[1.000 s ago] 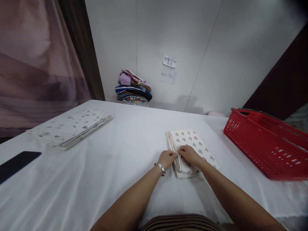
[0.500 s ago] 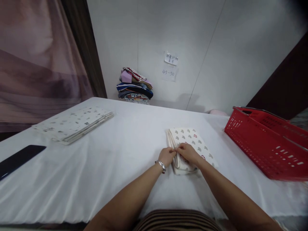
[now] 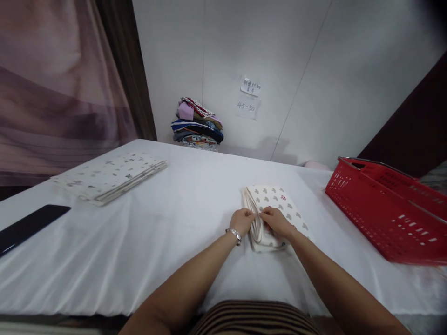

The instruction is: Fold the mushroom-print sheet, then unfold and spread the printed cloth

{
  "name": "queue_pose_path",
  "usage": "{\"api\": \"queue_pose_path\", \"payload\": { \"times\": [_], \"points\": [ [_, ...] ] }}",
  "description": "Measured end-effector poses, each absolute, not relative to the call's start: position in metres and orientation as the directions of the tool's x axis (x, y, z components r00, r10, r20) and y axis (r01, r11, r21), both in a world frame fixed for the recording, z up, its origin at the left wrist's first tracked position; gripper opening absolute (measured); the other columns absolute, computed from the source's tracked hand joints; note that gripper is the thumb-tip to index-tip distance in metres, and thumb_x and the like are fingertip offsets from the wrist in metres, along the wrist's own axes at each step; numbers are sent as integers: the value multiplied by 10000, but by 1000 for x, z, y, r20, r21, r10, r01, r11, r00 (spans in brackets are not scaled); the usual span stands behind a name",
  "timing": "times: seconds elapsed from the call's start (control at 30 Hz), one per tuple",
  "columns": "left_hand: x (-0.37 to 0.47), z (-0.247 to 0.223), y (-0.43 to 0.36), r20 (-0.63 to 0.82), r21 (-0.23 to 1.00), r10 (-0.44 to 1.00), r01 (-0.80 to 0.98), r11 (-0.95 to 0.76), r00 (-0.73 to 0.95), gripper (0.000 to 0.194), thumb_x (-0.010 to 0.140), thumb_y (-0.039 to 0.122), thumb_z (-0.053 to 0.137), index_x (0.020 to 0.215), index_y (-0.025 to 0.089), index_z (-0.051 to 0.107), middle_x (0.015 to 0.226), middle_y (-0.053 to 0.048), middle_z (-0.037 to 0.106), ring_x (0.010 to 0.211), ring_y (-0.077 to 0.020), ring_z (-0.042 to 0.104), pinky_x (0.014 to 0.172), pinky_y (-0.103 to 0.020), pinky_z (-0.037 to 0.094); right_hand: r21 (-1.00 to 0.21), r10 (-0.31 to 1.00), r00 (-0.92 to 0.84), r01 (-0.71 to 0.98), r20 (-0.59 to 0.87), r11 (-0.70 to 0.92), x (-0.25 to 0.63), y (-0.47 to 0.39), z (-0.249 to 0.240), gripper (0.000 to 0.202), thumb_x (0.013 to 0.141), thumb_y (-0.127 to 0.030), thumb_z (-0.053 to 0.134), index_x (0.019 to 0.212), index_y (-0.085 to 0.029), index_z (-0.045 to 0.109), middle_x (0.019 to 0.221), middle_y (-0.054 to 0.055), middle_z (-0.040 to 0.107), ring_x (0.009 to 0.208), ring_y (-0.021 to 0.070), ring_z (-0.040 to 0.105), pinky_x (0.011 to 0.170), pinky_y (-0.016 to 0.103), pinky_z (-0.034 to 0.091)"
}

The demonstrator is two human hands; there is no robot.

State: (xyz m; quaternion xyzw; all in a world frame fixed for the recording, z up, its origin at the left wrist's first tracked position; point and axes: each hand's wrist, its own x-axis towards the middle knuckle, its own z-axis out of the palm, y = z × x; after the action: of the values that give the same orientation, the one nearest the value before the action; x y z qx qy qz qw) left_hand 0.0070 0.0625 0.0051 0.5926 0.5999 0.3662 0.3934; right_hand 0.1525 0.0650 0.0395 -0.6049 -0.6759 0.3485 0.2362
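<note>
A folded cream cloth (image 3: pixel 286 204) with grey mushroom-like shapes and a few red marks lies on the white-covered table, right of centre. Its layered folds face left. My left hand (image 3: pixel 242 221), with a silver bracelet at the wrist, pinches the edge of the layers at that left side. Close beside it, my right hand (image 3: pixel 276 220) pinches the cloth's upper layer near the same edge and rests over the patterned top. The fingertips of both hands are a small gap apart, and the layers between them are slightly spread.
A second folded patterned cloth (image 3: pixel 111 177) lies at the left, with a dark phone-like slab (image 3: pixel 31 228) nearer the front. The red basket (image 3: pixel 380 209) stands at the right. Stacked fabrics (image 3: pixel 198 123) sit beyond the white table (image 3: pixel 195 186), against the wall.
My fingertips have moved slightly apart and the layers at the cloth's left edge are more spread. The view has shifted a little.
</note>
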Motion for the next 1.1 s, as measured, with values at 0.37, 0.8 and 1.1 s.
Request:
{"api": "queue_pose_path", "payload": {
  "times": [0.37, 0.8, 1.1],
  "points": [
    [17, 19, 66, -95, 729, 995, 679, 90, -30, 186, 708, 360, 547, 789, 209, 622, 863, -33, 663, 821, -185, 591, 639, -252, 389, -763, 993, -99, 646, -62, 17, 152, 66, 29, 161, 746, -277, 455, 629, -172, 487, 444, -61, 426, 358, 76, 435, 370, 179, 301],
    [18, 9, 83, -162, 779, 987, 614, 123, 8, 194, 679, 319, 527, 616, 160, 619, 654, -36, 635, 653, -142, 571, 529, -217, 349, -720, 997, -75, 693, -16, 41, 149, 64, 27, 210, 792, -312, 409, 645, -178, 479, 420, -56, 427, 373, 87, 441, 402, 186, 309],
    [15, -1, 85, -244, 852, 969, 486, 194, 41, 253, 693, 355, 493, 513, 183, 533, 503, 23, 508, 525, -109, 501, 439, -201, 305, -572, 992, -118, 812, 42, 120, 143, 65, 37, 108, 743, -230, 485, 663, -173, 530, 637, 11, 568, 619, 128, 488, 565, 220, 310]
  ]
}}
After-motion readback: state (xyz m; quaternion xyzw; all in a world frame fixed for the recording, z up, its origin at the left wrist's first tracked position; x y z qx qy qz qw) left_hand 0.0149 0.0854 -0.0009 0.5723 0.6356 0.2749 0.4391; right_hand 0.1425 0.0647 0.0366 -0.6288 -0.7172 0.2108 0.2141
